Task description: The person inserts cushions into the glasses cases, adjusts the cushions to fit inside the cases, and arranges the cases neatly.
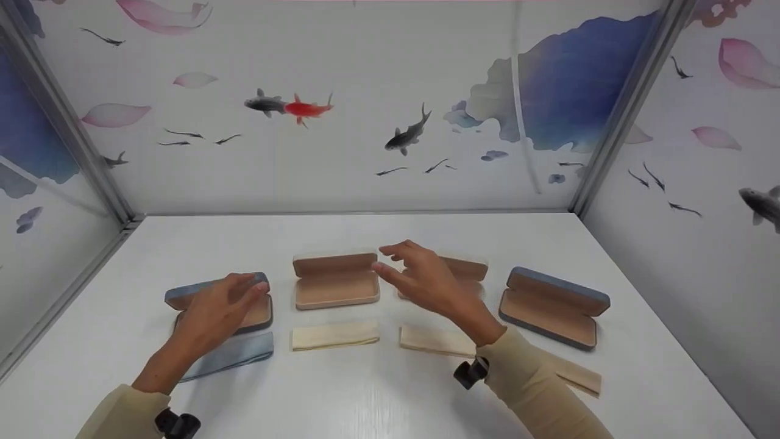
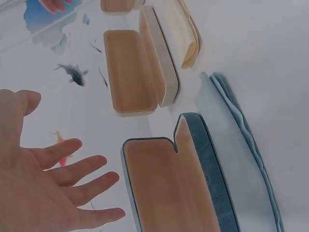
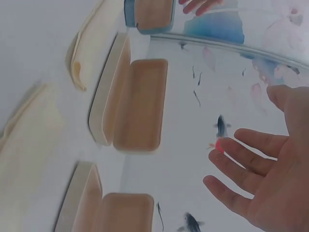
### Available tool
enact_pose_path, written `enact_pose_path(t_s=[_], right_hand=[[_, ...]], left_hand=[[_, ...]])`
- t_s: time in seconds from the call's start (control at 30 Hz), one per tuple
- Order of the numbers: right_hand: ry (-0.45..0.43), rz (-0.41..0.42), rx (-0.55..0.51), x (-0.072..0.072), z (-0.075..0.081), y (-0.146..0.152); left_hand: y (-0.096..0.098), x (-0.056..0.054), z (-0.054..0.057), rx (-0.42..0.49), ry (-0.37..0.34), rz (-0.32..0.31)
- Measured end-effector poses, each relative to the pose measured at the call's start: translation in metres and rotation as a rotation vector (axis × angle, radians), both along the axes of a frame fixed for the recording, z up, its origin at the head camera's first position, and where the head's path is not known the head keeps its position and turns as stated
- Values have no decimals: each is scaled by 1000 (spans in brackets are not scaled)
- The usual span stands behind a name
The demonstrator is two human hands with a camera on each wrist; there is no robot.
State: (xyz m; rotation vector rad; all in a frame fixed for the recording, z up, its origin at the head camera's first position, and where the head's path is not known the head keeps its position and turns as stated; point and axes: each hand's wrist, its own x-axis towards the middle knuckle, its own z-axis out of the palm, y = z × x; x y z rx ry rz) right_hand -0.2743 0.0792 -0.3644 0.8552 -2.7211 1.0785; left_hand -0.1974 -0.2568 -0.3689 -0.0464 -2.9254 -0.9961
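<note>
Several glasses cases stand with their lids raised, showing tan linings. My left hand (image 1: 216,311) hovers over the left blue case (image 1: 262,312) and hides part of it; its fingers are spread and hold nothing. Beside that case in the left wrist view is a folded blue cloth (image 2: 236,150). Above the right-middle cream case (image 1: 469,268) hangs my right hand (image 1: 429,280), fingers extended and empty, partly covering the case. Between the hands sits another cream case (image 1: 336,286). A second blue case (image 1: 548,314) lies angled at the far right.
Folded cream cloths lie in front of the middle cases, one left (image 1: 335,336) and one right (image 1: 436,341). Another beige cloth (image 1: 579,372) is partly behind the right sleeve. Printed panels (image 1: 353,171) with metal posts (image 1: 634,110) enclose the white table (image 1: 341,402) at the back and sides.
</note>
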Motion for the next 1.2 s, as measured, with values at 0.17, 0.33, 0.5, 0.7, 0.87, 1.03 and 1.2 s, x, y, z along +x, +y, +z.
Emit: enact_pose_path(t_s=[0.17, 0.33, 0.5, 0.7, 0.87, 1.03, 1.2], right_hand=[[-50, 59, -120, 10, -2, -18], [-107, 91, -185, 20, -3, -36], [-156, 113, -240, 24, -7, -55], [-158, 124, -295, 27, -17, -78], [-261, 94, -365, 27, -27, -96], [-393, 78, -423, 27, -39, -113], [-485, 79, -463, 28, -49, -130]], left_hand=[[-11, 9, 6, 80, 15, 22], [-24, 18, 12, 123, 41, 51], [-41, 23, 13, 144, 10, 108], [-62, 24, 0, 248, -115, 169], [-79, 22, -14, 256, -163, 207], [-96, 19, -28, 280, -227, 272], [-112, 18, -35, 251, -330, 296]])
